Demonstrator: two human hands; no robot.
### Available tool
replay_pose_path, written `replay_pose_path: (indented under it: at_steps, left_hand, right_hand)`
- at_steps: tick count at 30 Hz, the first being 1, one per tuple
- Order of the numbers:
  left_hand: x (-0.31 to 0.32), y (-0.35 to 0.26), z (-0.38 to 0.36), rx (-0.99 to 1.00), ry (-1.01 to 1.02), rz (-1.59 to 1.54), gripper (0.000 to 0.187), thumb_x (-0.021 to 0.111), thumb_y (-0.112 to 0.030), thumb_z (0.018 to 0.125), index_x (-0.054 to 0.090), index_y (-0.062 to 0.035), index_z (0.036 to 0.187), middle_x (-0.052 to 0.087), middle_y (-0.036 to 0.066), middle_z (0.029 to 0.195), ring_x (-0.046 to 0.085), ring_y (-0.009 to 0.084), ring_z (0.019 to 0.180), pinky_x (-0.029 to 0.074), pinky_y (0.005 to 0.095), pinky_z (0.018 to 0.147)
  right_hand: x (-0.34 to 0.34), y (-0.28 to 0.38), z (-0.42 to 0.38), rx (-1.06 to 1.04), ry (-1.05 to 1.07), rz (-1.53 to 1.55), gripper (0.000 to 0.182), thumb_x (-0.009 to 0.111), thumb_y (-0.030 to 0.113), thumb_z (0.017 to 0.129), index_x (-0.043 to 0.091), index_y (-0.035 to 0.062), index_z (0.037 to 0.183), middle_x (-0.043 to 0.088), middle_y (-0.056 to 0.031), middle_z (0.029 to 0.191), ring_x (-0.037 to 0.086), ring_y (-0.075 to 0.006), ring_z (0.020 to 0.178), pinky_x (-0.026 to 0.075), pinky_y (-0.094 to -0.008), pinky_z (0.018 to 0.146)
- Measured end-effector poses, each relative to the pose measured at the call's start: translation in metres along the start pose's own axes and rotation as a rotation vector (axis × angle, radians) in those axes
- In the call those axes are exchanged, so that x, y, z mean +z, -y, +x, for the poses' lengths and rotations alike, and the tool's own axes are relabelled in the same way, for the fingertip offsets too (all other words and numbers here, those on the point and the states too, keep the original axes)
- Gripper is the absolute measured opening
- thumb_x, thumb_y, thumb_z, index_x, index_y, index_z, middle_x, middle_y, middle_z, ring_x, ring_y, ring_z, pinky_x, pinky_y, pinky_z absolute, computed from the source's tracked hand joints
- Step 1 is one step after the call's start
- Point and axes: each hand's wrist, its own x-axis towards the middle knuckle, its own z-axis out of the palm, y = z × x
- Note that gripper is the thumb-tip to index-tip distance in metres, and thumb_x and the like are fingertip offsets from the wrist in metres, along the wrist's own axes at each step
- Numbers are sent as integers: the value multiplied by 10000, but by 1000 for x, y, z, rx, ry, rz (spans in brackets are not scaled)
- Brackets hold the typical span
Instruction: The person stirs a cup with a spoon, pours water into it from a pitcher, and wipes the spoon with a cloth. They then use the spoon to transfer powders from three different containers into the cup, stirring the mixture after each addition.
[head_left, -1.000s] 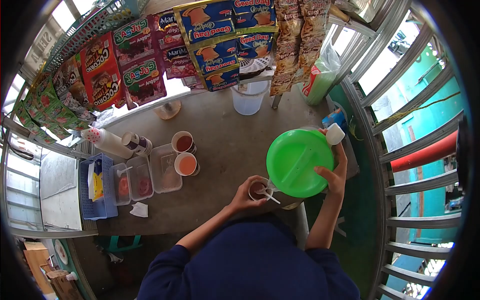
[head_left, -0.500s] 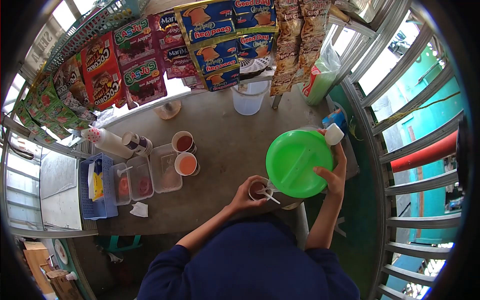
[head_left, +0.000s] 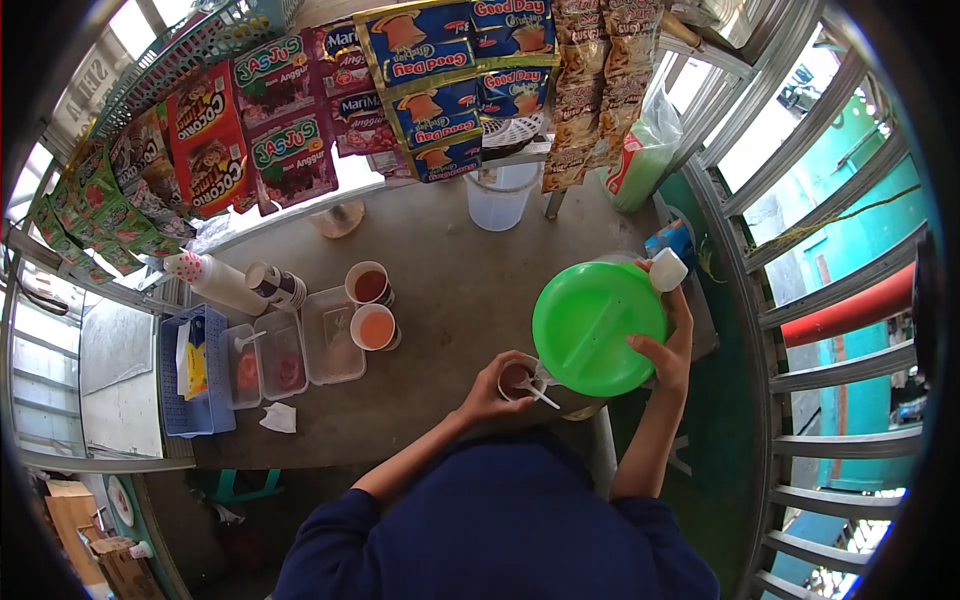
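Note:
My left hand (head_left: 487, 392) is wrapped round a paper cup (head_left: 515, 375) of brown liquid near the table's front edge. A white plastic spoon (head_left: 541, 394) leans in that cup. Just right of it, my right hand (head_left: 672, 345) holds a pitcher with a green lid (head_left: 600, 328), tilted so its spout is at the cup's rim; the thumb lies on the lid. To the left stand a cup of dark red drink (head_left: 369, 286) and a cup of orange drink (head_left: 375, 329).
Clear tubs of powder (head_left: 335, 340) stand beside a blue basket (head_left: 197, 400) at the left, with stacked cups (head_left: 220, 287) behind. Drink sachets (head_left: 420, 90) hang above the table (head_left: 450, 260). A clear bucket (head_left: 497, 205) stands at the back. Metal bars (head_left: 840, 380) line the right side.
The liquid in the held cup looks slightly higher. Both hands and the pitcher have kept almost the same position.

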Motion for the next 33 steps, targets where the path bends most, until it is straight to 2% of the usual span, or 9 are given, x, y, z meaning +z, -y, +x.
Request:
replay_pose_path:
  at_steps: [17,33]
  left_hand:
    - [1,-2,1,3,-6,-3,743,806,-274,673,401,-35,1249,552,125,1155,555,199,1073,441,327,922]
    - [1,3,0,37,-26,56,748,796,-305,669,410,-38,1251,546,135,1170,555,228,1084,444,350,925]
  right_hand:
    - [-1,-1,0,-10,-10,14,853,726,143,583,371,-89,1323,494,-186,1280,490,-262,1177,359,-363,1018]
    - [0,0,0,8,0,8,879,764,203,581,382,-79,1320,498,-172,1278,490,-255,1175,356,-357,1017]
